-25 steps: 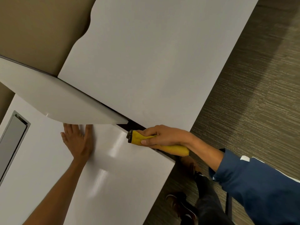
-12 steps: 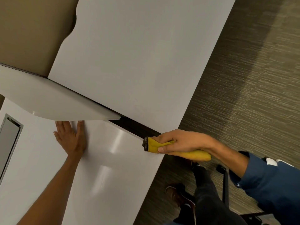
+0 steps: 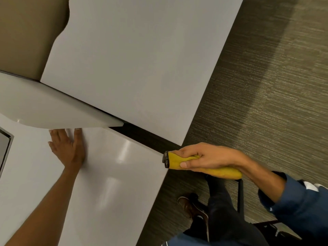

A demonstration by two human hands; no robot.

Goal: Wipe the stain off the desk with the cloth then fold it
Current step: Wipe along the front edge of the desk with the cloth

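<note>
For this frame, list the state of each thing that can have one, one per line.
yellow cloth: bunched up, gripped, at the desk's far right corner
right hand: closed on the cloth
left hand: flat, palm down on the desk
desk: glossy, no stain visible
divider panel: overhangs the left fingertips

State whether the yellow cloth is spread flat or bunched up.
Bunched up: the yellow cloth is gripped in the right hand at the desk's corner.
</note>
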